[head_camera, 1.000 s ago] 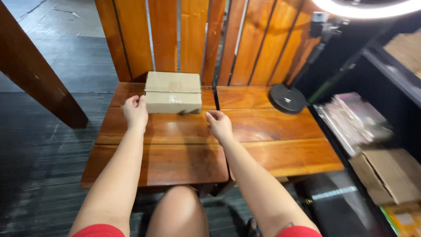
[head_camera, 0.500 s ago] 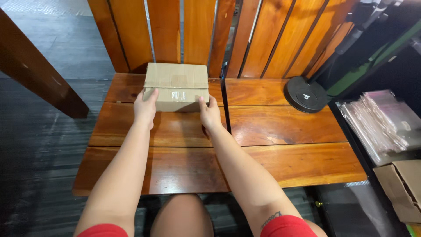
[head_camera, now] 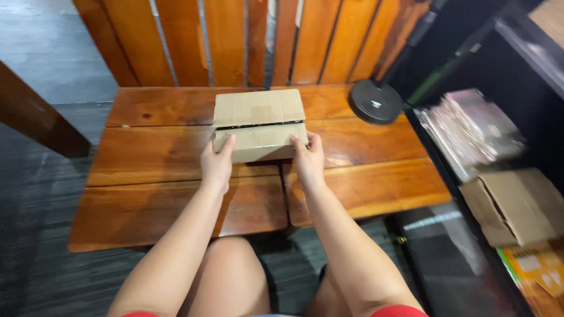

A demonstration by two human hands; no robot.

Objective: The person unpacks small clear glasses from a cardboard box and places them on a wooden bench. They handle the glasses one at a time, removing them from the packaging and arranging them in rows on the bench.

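We hold the box (head_camera: 259, 125) from both sides: our left hand (head_camera: 217, 165) and right hand (head_camera: 308, 161) press their fingers flat on its near corners. It sits mid-tabletop (head_camera: 147, 176), and I judge that equal pressure keeps it straight, away from the lamp base (head_camera: 376, 101).

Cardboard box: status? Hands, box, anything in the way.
Left hand and right hand grip the near corners of the cardboard box. Box flat on wooden table, flaps shut. Black round lamp base stands apart, right. Nothing blocking.
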